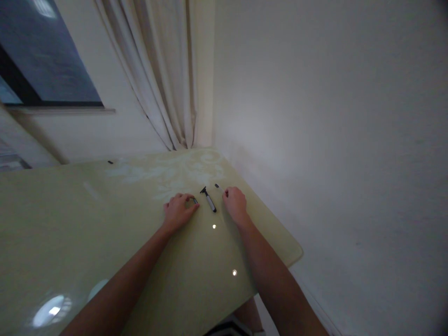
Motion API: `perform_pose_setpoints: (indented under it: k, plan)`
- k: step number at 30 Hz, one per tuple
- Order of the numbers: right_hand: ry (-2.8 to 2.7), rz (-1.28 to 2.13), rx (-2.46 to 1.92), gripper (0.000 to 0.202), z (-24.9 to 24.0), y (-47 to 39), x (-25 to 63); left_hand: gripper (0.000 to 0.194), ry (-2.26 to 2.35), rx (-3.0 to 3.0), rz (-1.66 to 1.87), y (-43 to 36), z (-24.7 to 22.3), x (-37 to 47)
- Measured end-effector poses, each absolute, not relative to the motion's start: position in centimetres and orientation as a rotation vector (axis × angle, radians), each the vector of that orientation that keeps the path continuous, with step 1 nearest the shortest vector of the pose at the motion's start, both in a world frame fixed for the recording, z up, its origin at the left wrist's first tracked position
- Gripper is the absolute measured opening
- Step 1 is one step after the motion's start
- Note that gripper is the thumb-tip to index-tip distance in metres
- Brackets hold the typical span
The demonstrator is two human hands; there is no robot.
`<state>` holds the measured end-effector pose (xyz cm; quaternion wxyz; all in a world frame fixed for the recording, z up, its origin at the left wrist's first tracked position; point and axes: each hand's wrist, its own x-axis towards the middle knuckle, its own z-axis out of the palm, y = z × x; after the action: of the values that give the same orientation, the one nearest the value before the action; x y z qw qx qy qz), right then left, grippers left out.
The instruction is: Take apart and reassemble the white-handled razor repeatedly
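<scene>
My left hand (179, 211) rests on the table with thumb and forefinger closed about a small dark piece (195, 200), too small to name. Just right of it a razor (210, 202) lies on the table, its black head pointing away from me and its grey-and-black handle towards me. Beyond the razor, my right hand (235, 202) is closed on a slim pale stick with a dark tip (217, 186). The stick's near end is hidden under the fingers. Both hands stay apart from the razor.
The pale green glossy table (196, 266) has a rounded corner at right, close to a white wall (332, 140). A small black object (110, 162) lies near the far edge. Curtains (164, 70) hang behind the table, and a window (45, 56) is at upper left.
</scene>
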<state>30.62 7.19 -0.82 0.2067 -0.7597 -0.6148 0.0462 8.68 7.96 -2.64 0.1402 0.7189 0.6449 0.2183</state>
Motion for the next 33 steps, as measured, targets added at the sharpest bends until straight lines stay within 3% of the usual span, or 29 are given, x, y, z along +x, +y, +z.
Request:
perform_pose_setpoints:
  k: [25,33]
  plan:
    - [-1.676,0.075,-2.045,0.023,-1.2,7.5,30.5,0.043,1.932,2.161,0.618,6.0,-2.9,8.3]
    - [-1.844,0.075,-1.854,0.040,-1.3,7.0,27.8,0.047,1.940,2.179,0.596,6.3,-3.2,8.0]
